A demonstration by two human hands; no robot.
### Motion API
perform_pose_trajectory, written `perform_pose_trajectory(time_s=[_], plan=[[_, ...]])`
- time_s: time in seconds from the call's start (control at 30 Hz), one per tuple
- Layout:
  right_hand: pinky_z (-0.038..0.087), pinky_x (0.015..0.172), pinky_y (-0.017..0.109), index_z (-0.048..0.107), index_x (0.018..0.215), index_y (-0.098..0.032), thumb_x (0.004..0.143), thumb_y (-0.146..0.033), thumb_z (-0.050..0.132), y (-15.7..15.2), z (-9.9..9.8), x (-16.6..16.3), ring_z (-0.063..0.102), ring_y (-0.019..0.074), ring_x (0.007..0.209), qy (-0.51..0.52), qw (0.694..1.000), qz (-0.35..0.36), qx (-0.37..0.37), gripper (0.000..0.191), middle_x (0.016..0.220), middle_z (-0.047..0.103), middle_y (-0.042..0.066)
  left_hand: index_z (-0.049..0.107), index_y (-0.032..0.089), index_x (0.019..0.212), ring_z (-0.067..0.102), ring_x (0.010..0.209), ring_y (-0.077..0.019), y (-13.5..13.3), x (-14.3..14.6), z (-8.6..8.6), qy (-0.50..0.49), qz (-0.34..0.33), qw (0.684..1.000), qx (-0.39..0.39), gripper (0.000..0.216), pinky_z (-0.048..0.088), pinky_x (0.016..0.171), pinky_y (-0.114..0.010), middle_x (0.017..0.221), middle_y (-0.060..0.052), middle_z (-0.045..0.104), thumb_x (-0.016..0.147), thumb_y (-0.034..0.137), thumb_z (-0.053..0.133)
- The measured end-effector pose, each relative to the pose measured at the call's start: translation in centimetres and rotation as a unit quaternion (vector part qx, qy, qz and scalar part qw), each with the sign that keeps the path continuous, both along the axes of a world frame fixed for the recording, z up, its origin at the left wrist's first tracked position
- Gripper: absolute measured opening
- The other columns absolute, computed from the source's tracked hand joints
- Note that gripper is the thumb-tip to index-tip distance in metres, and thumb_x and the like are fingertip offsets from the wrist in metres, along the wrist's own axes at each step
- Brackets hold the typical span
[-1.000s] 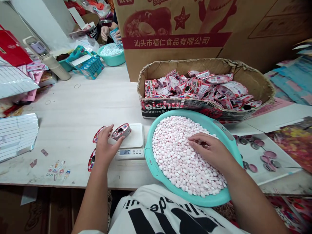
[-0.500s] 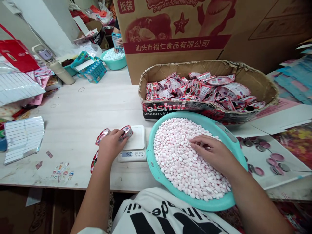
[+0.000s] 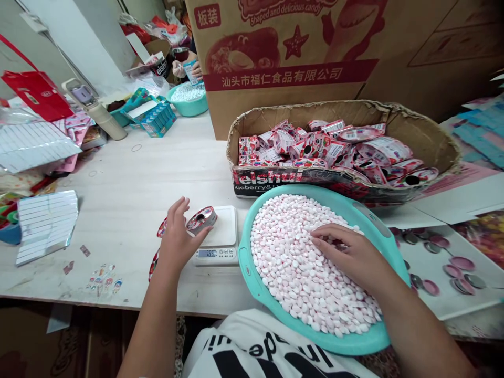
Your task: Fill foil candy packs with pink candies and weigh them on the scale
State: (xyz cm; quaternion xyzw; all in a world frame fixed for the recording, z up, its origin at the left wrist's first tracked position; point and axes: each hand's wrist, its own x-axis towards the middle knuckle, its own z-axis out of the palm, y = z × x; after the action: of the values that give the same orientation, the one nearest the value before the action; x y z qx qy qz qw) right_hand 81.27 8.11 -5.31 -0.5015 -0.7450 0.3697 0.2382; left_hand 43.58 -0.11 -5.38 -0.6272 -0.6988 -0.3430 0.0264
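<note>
White worktable [image 3: 129, 178], clutter along its edges, big brown carton [image 3: 394, 47] at the back. The carton's top is cut off by the frame. We read "板装", "Shaped and delicious candy" and "汕头市福仁食品有限公司".

Torn cardboard tray [image 3: 441, 139] sits in front of it, with front print clipped to "eishu" and "lueberry&". The packets [image 3: 315, 144] inside are heaped, too many to count.

One scale [image 3: 220, 236]. Its display looks like 785, but the digits are small and we're not sure.

Round tins: three. One tin [image 3: 201, 219] lies on the scale's left edge with a dark hole in its face. The other two are mostly hidden behind the left hand [image 3: 176, 242]. On that hand the fingers are spread and slack, the thumb touches the tin, and nothing is clasped.

Teal basins: two. The near basin [image 3: 249, 273] is against our shirt [image 3: 252, 352] and full of pink-white candies [image 3: 287, 252]. The far basin [image 3: 189, 102] is at the table's far end, under a co-worker's hands [image 3: 185, 67], which are too small to read.

Right hand [image 3: 350, 254] is palm down on the candies with fingers curled in and tips buried. We can't tell whether it grips any.

Lids [image 3: 457, 261] lie right of the near basin, some behind the forearm, so the count is unclear. The shirt lettering is cut off at the bottom edge.
</note>
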Motion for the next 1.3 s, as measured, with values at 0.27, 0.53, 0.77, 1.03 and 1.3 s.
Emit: perform_pose_trajectory(time_s=[0.27,0.53,0.77,1.03,1.3], plan=[[0.052,0.084,0.037,0.071,0.093,-0.025,0.086,-0.048,0.060,0.2,-0.6,0.3,0.065,0.0261,0.100,-0.007,1.000,-0.003,0.004,0.027,0.105,0.071,0.006,0.019,0.024,0.152,0.057,0.119,-0.0265,-3.1,-2.6,3.8,-0.027,0.166,0.981,0.098,0.088,0.048,0.103,-0.045,0.144,-0.017,0.041,0.081,0.038,0.070],[0.052,0.086,0.038,0.072,0.090,-0.026,0.085,-0.050,0.061,0.3,-0.4,0.2,0.066,0.0261,0.098,-0.010,1.000,0.001,0.017,0.027,0.103,0.072,0.005,0.029,0.017,0.149,0.052,0.126,-0.0311,-5.7,-3.7,1.8,-0.020,0.198,0.980,-0.020,0.081,0.044,0.106,-0.050,0.135,-0.017,0.054,0.082,0.048,0.065],[0.051,0.080,0.036,0.070,0.092,-0.025,0.086,-0.049,0.060,0.3,-0.6,0.3,0.065,0.0253,0.095,-0.035,0.999,0.000,0.015,0.027,0.101,0.071,0.005,0.043,0.016,0.141,0.055,0.122,-0.0300,-4.6,-2.5,1.9,0.006,0.175,0.984,-0.017,0.069,0.043,0.105,-0.046,0.127,-0.015,0.060,0.084,0.049,0.063],[0.052,0.077,0.035,0.070,0.092,-0.026,0.086,-0.049,0.060,0.4,-0.5,0.2,0.066,0.0248,0.092,-0.040,0.999,-0.003,0.018,0.026,0.099,0.072,0.005,0.025,0.024,0.152,0.066,0.099,-0.0294,2.5,0.2,1.7,0.062,0.012,0.966,-0.253,0.079,0.049,0.080,-0.038,0.110,-0.011,0.071,0.084,0.041,0.060],[0.053,0.083,0.039,0.071,0.091,-0.026,0.088,-0.051,0.057,0.4,-0.1,0.1,0.066,0.0268,0.094,-0.026,1.000,0.003,0.004,0.029,0.099,0.073,0.007,0.047,0.021,0.138,0.067,0.098,-0.0287,8.2,-5.1,4.5,0.064,0.109,0.956,-0.263,0.066,0.048,0.074,-0.032,0.115,-0.012,0.070,0.077,0.041,0.061]])
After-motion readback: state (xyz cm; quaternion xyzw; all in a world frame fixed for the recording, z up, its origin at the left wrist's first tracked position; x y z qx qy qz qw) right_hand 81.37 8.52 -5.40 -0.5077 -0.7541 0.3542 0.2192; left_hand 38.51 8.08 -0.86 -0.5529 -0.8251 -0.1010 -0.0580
